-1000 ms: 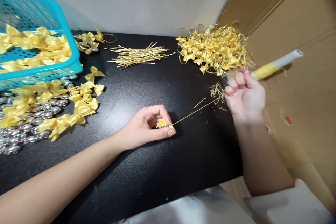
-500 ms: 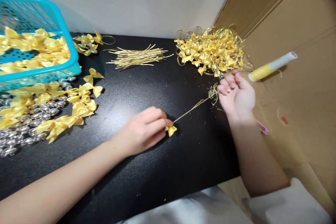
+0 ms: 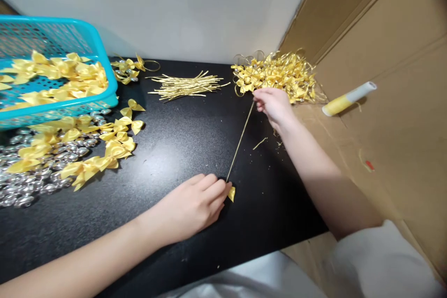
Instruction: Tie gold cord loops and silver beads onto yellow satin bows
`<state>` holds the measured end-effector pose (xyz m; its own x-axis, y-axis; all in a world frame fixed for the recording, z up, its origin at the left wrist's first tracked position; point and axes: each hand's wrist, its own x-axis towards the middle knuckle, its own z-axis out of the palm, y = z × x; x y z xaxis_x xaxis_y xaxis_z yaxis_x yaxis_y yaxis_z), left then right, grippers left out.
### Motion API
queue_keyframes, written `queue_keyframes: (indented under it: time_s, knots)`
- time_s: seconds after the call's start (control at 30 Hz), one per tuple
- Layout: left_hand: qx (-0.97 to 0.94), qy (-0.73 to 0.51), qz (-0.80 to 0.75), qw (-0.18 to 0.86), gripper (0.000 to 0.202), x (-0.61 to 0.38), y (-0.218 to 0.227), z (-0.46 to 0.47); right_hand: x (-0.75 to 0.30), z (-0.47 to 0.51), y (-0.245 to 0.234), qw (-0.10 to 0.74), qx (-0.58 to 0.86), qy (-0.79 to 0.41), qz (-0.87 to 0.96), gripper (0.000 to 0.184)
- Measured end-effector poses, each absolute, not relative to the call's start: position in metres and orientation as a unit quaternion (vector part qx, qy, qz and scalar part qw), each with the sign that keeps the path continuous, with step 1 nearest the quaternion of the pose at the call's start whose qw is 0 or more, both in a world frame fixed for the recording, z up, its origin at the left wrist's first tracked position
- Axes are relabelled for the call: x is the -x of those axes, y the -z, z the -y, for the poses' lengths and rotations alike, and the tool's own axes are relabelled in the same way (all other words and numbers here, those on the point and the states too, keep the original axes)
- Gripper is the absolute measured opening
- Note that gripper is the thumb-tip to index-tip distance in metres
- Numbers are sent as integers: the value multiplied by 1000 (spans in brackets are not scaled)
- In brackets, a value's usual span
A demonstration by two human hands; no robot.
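Observation:
My left hand [image 3: 200, 207] is closed on a small yellow ribbon bow [image 3: 231, 193] near the front of the black table [image 3: 181, 130]; one loop sticks out past the fingertips, and the rest is hidden. From those fingers a thin gold cord [image 3: 240, 141] rises straight to my right hand [image 3: 274, 107]. The fingertips of that hand pinch the cord's far end, just in front of a heap of finished gold bows with wire loops [image 3: 279, 72]. Below the right wrist lies a short gold offcut [image 3: 260, 143].
A turquoise basket [image 3: 101, 63] of yellow bows stands at left. Silver beads [image 3: 45, 177] and more bows [image 3: 118, 149] lie before it. A bundle of gold cords [image 3: 188, 85] rests at the back. Cardboard [image 3: 384, 56] borders the right, with a yellow-white roll [image 3: 349, 98].
My right hand has moved left from beside the scraps and now pinches the cord's end. The cord has swung to a steeper line. The left hand still holds the bow.

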<state>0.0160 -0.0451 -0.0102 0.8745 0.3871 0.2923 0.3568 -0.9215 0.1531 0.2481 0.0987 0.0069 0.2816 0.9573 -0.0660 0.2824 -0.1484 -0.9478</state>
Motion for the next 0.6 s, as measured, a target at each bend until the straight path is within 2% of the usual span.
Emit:
queue_keyframes:
  time_s: [0.03, 0.13, 0.4, 0.6]
  knots:
    - [-966, -159, -201, 38, 25, -16, 11, 49, -239, -106, -8, 399, 671, -356, 514, 13]
    - [-964, -155, -217, 16, 25, -16, 13, 58, -212, -120, -7, 339, 669, -336, 569, 12]
    - [-954, -190, -232, -12, 20, -20, 21, 60, -177, -122, 4, 288, 674, -231, 640, 14]
    - [-950, -198, -239, -21, 21, -21, 21, 60, -178, -122, 11, 252, 642, -177, 702, 23]
